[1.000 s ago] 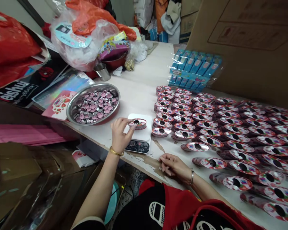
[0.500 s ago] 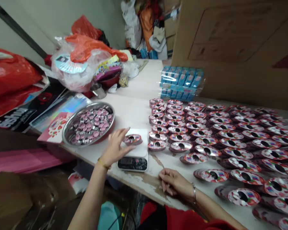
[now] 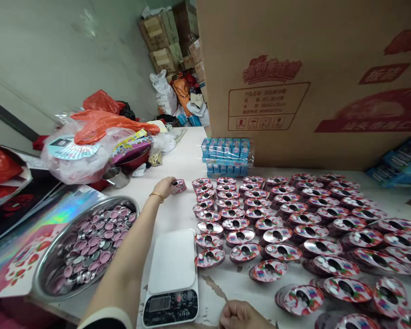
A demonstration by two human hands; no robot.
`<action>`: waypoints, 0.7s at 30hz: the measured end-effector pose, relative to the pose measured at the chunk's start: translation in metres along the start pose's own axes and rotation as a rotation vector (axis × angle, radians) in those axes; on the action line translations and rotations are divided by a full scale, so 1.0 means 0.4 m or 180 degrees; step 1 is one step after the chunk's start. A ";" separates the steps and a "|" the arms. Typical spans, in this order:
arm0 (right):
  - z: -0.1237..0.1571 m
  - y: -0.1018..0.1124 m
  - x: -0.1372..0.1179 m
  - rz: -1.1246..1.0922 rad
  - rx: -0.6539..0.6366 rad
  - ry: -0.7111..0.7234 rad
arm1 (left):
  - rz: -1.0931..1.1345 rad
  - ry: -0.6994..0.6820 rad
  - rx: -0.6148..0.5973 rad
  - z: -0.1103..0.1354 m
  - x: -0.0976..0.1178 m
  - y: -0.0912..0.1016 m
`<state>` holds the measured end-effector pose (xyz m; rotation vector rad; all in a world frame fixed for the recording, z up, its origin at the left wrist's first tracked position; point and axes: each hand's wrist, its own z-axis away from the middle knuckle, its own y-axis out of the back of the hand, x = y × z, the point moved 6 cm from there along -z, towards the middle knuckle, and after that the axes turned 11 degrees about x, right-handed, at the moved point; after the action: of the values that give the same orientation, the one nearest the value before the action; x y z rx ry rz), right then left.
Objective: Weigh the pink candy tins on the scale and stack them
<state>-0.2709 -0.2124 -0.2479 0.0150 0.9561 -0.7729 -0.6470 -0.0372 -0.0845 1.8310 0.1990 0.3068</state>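
Note:
My left hand [image 3: 164,187] reaches across the table, its fingers closed round the side of an oval strawberry-print container [image 3: 178,185] standing beyond the scale. Close to the back row, other oval containers [image 3: 209,257] stand upright in rows, each with a dark round hole in its top; white pieces show in some. Below my left arm, a white kitchen scale [image 3: 173,267] has a bare plate and a lit display. At the bottom edge, my right hand [image 3: 241,315] rests on the table with fingers curled in; I see nothing in them, and the picture cuts off part of it.
A steel bowl [image 3: 44,278] of pink-lined metal caps stands left of the scale. Behind are a small metal cup [image 3: 116,177], plastic bags [image 3: 89,155] and a wrapped pack of blue boxes [image 3: 226,155]. A large carton [image 3: 315,109] walls off the back right.
My left hand has carried the oval container off the scale plate to the far side of the table. My right hand stays near the front edge. The view has tilted up and shifted.

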 end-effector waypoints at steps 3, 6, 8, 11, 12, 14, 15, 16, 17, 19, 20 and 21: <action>-0.022 0.002 0.025 -0.0126 -0.0256 -0.0101 | -0.0076 -0.0067 -0.0028 -0.048 0.021 -0.029; -0.043 -0.001 0.053 -0.0223 -0.0503 -0.0241 | -0.0122 -0.0411 -0.0019 -0.074 0.091 -0.048; -0.051 -0.002 0.064 -0.0258 -0.0540 -0.0303 | -0.0072 -0.0831 -0.0187 -0.083 0.159 -0.074; -0.043 -0.003 0.054 -0.0234 -0.0468 -0.0321 | 0.0012 -0.1056 -0.0391 -0.092 0.232 -0.109; -0.033 -0.002 0.042 -0.0209 -0.0388 -0.0287 | 0.0030 -0.0998 -0.0381 -0.095 0.242 -0.111; -0.004 -0.002 0.011 -0.0129 -0.0244 -0.0227 | 0.0060 -0.0830 -0.0283 -0.089 0.244 -0.095; 0.014 -0.004 -0.005 -0.0104 -0.0220 -0.0217 | 0.0062 -0.0717 -0.0215 -0.078 0.235 -0.076; 0.032 -0.007 -0.021 -0.0110 -0.0231 -0.0215 | 0.0085 -0.0593 -0.0112 -0.059 0.220 -0.048; 0.050 -0.011 -0.035 -0.0146 -0.0281 -0.0216 | 0.0158 -0.0484 0.0008 -0.032 0.203 -0.014; 0.079 -0.016 -0.057 -0.0271 -0.0416 -0.0220 | 0.0499 -0.0365 0.0258 0.050 0.168 0.067; 0.089 -0.017 -0.064 -0.0334 -0.0471 -0.0227 | 0.0759 -0.0404 0.0279 0.103 0.158 0.105; 0.096 -0.018 -0.066 -0.0378 -0.0529 -0.0250 | 0.0953 -0.0452 0.0173 0.163 0.151 0.136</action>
<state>-0.2561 -0.2152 -0.2031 -0.2169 0.9500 -0.7950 -0.5706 -0.0943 -0.0424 1.9286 -0.1691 0.3804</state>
